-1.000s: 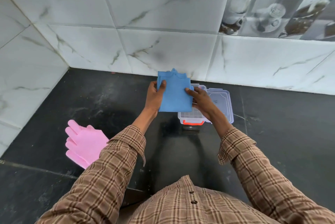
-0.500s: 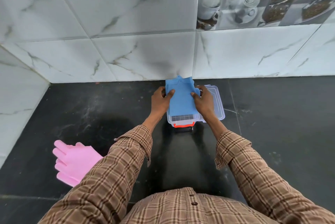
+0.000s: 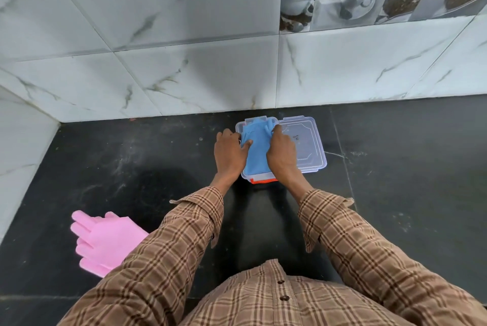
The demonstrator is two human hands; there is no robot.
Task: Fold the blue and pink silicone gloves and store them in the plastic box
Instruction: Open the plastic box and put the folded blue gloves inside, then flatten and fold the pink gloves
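Observation:
The folded blue glove [image 3: 257,150] lies inside the clear plastic box [image 3: 241,128] with an orange latch, near the back wall. My left hand [image 3: 229,153] presses the glove's left edge, thumb on top. On the glove's right edge rests my right hand [image 3: 282,153], fingers curled over its finger tips. The pink glove [image 3: 105,241] lies flat and unfolded on the black counter at the lower left, partly hidden by my left sleeve.
The box's clear lid [image 3: 305,146] lies flat on the counter, touching the box's right side. White marble tiles form the back wall [image 3: 200,75] and the left wall [image 3: 23,146]. The black counter [image 3: 408,167] stretches to the right.
Both hands have lowered the folded blue glove from above the box down into it. The head camera tilted, so the pink glove appears further down-left.

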